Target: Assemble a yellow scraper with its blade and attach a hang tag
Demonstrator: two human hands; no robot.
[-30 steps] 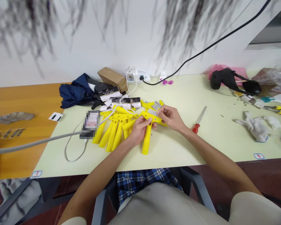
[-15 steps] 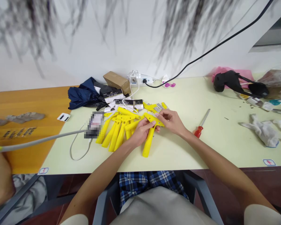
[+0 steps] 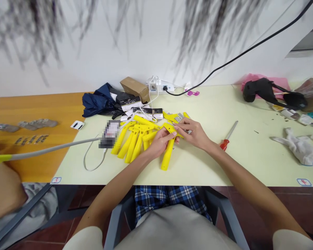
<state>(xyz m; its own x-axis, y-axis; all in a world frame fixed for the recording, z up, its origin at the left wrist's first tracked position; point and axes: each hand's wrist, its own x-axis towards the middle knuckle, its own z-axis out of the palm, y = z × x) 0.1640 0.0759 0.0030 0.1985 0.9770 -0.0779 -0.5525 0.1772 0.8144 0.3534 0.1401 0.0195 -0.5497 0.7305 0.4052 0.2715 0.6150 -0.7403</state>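
My left hand point(image 3: 160, 141) grips a yellow plastic scraper point(image 3: 167, 157) at its wide head, with the handle pointing down toward me. My right hand point(image 3: 195, 133) pinches the right end of the same head; whether a small part is also between those fingers cannot be made out. Left of my hands lie several more yellow scrapers point(image 3: 133, 143) with their handles toward me. Just beyond my fingers are other yellow scrapers point(image 3: 171, 117) with grey metal blades. A tiny screw-like bit lies beside the held handle.
A red-handled screwdriver point(image 3: 224, 144) lies right of my right arm. Behind the pile are black-and-white packages point(image 3: 131, 103), a cardboard box point(image 3: 135, 89) and a power strip point(image 3: 159, 86). White gloves point(image 3: 299, 147) lie far right. At left, a cable point(image 3: 54, 148) crosses near another person's arm point(image 3: 5, 189).
The view has shifted slightly, so the table things appear a little to the right and higher. Both hands stay on the scraper, and my right fingers have moved slightly along its head.
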